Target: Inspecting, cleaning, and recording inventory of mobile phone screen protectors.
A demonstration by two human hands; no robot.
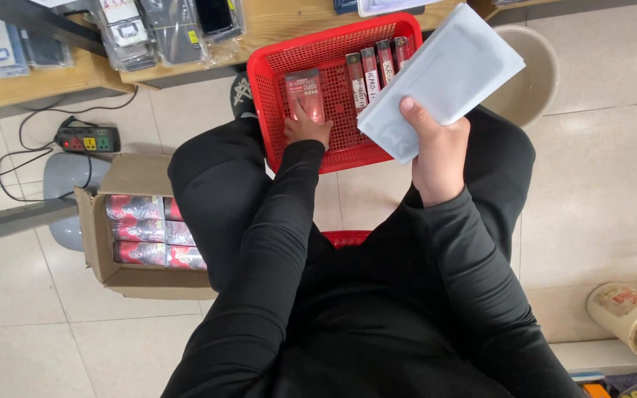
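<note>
A red mesh basket [270, 88] rests on my knees. Inside it my left hand [306, 127] is shut on a flat red packet [305, 93], lying against the basket floor. Several more red packets [377, 70] stand on edge in a row along the basket's far right side. My right hand [438, 151] is raised over the basket's right corner, shut on a stack of pale grey-white flat sleeves [444, 74] that hides part of the basket rim.
An open cardboard box [101, 243] of shiny red packs sits on the floor at my left, beside a power strip [86, 138] with cables. A wooden shelf [53, 77] with bagged goods runs along the top. A beige bucket [536, 66] and a paper cup [632, 317] are at right.
</note>
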